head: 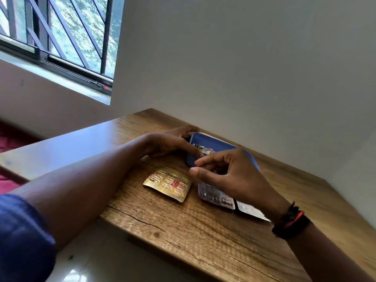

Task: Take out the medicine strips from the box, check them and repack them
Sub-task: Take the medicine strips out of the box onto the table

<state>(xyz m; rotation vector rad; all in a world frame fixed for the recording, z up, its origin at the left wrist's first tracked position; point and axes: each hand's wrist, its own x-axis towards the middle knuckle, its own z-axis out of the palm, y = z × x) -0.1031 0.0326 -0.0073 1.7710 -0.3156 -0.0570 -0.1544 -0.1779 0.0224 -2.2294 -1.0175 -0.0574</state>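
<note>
— Nearest the lens? Noted: blue sleeve [22, 231] at lower left, bare forearm laid across the table edge.

— Hands?

— Left hand [168, 142] set against the near side of the blue box [219, 143], fingers curled on its rim, steadying it. Right hand [227, 176] held over the box mouth, fingertips drawn together as for a pinch; nothing seen between them. Dark wristband [291, 222] on that wrist.

— Strips?

— Gold blister strip [168, 183] found flat on the table, apart from the box. Silver strip [215, 195] and white strip [252, 212] lying partly under the right hand. More packets seen inside the box.

— Risks?

— Judged: wrist could sweep the white strip toward the near edge; loose pinch could drop a packet back.

— Surroundings?

— Wooden table [183, 231], grained, pushed against a pale wall [244, 68]. Barred window [61, 37] at upper left, red floor covering [10, 139] below.
</note>
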